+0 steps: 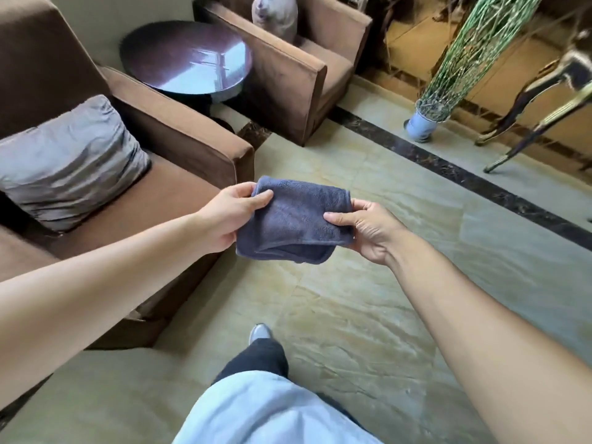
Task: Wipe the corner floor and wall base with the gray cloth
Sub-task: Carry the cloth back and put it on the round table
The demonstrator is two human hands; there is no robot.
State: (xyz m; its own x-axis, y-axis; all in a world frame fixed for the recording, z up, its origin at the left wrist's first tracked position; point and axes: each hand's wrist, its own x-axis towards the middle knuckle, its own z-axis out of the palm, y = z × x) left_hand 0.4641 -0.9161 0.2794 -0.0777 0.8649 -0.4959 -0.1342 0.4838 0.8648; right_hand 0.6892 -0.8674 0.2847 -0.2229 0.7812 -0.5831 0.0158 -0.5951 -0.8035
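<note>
Cloth: a gray cloth (pixel 293 219), plush and dark blue-gray with stitched hems, folded into a thick rectangle, its layered edges sagging toward the person; held in the air above the tiled floor (pixel 368 299), touching nothing else.
Left hand: the left hand (pixel 229 216) pinches the cloth's left edge, thumb on top, fingers beneath.
Right hand: the right hand (pixel 365 224) clamps the right edge the same way, thumb pressed on the upper face.
Setting: a brown armchair (pixel 179 149) with a gray cushion (pixel 69 161) stands to the left, a round dark side table (pixel 185 57) beyond it.
Below: one shoe (pixel 260 333) planted on the tiles.
</note>
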